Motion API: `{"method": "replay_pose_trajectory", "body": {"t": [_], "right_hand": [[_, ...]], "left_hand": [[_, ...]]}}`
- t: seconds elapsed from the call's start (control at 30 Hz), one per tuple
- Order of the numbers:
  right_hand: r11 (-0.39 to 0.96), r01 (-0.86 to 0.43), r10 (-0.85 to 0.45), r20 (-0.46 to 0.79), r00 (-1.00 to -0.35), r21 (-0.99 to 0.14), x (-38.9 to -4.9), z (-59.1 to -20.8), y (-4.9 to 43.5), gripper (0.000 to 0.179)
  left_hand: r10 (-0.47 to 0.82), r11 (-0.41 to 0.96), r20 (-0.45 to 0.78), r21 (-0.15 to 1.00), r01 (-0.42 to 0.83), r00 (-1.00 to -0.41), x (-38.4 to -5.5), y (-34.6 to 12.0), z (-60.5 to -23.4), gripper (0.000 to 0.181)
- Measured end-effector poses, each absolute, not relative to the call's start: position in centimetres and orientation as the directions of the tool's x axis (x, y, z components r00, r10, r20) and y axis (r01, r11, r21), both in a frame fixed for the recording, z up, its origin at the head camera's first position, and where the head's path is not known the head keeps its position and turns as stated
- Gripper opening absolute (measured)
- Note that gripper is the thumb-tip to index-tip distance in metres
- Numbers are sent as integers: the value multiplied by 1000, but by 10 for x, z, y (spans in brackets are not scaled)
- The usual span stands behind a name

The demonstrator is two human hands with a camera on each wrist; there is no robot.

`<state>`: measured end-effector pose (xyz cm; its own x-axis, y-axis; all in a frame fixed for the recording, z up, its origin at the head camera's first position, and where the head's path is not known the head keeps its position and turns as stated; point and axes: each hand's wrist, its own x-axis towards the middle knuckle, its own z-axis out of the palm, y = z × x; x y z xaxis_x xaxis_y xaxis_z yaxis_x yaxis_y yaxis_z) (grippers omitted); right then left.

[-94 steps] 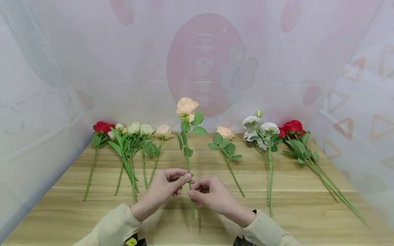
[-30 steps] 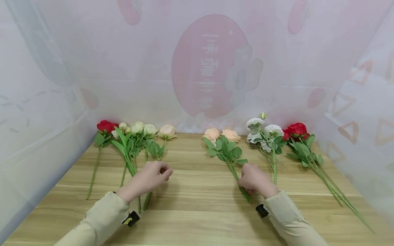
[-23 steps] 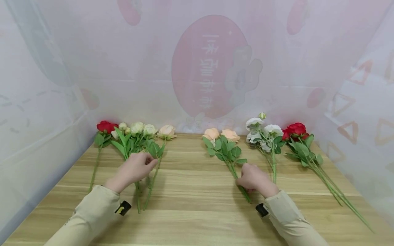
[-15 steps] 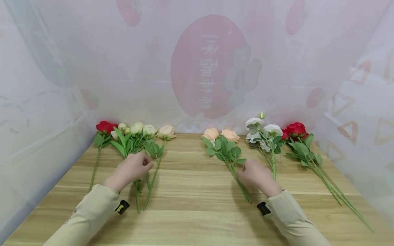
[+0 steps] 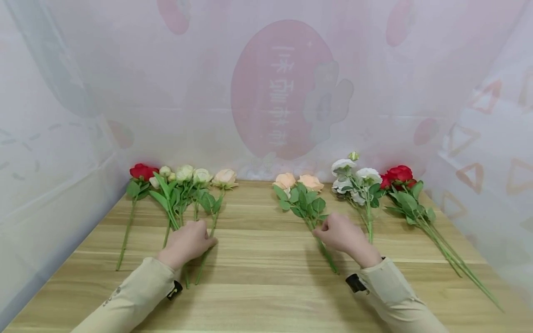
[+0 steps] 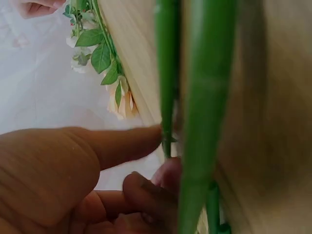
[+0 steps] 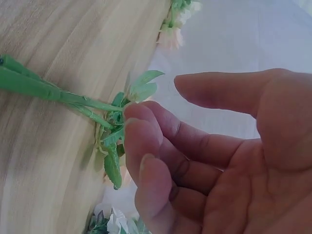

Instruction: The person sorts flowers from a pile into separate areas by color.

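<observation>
My left hand (image 5: 187,243) is over the left group of flowers, thumb and fingers at the stem of a pale peach rose (image 5: 225,179). In the left wrist view, the thumb and curled fingertips pinch a thin green stem (image 6: 166,63), while a thicker stem (image 6: 207,97) passes close to the camera. My right hand (image 5: 343,237) hovers beside two peach roses (image 5: 285,181) that lie together, stems crossing. The right wrist view shows its thumb apart from the loosely bent fingers, with nothing between them; the fingertips overlap the leafy green stems (image 7: 36,87).
At the left lie a red rose (image 5: 143,171) and several pale green-white flowers (image 5: 184,173). White flowers (image 5: 368,175) and red roses (image 5: 399,175) lie to the right. A printed cloth wall (image 5: 200,83) stands behind the wooden table (image 5: 258,277).
The peach rose held upright by both hands now lies beside the other peach rose. The right hand has let go of the stems; the left has moved left to the pale peach rose's stem.
</observation>
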<state>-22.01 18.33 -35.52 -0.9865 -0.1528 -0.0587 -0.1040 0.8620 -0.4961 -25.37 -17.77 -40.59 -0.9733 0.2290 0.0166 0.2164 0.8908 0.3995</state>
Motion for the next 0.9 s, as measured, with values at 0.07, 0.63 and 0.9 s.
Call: {"method": "replay_pose_trajectory", "body": {"t": [0.07, 0.63, 0.9], "right_hand": [[860, -111, -157, -52, -986, -498, -220, -355, 183, 54], [865, -103, -158, -72, -985, -490, -218, -358, 178, 53], [851, -128, -189, -70, -979, -509, -217, -358, 173, 53]], "left_hand": [[228, 892, 7, 400, 212, -974, -252, -177, -405, 50], [312, 761, 64, 581, 290, -948, -248, -166, -396, 49], [352, 602, 122, 730, 324, -928, -238, -148, -393, 22]]}}
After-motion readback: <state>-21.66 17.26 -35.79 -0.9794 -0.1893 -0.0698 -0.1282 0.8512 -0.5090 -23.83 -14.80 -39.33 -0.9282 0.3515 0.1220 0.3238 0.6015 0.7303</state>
